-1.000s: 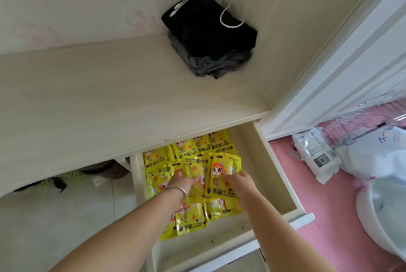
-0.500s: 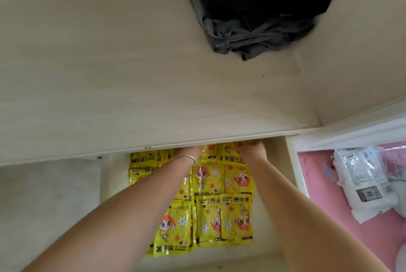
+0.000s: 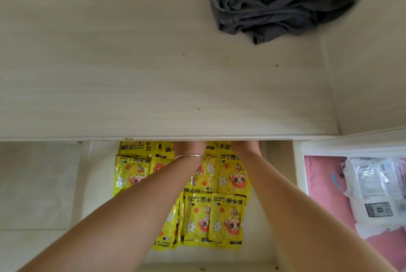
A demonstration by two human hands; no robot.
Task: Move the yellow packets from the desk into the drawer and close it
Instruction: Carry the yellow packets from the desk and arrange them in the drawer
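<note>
Yellow packets (image 3: 226, 214) in drawer (image 3: 283, 183); both hands' grip hidden under desk (image 3: 153, 73).

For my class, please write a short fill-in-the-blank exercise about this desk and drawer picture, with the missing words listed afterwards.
1. The yellow printed hand-warmer packets lie inside the open pale wooden ____.
2. The thin silver bangle sits on the person's ____ wrist.
3. The crumpled dark grey cloth lies on top of the pale wooden ____.
4. The fingers of both the left hand and the right hand are hidden under the desk's front ____.

Missing words: drawer; left; desk; edge
</note>
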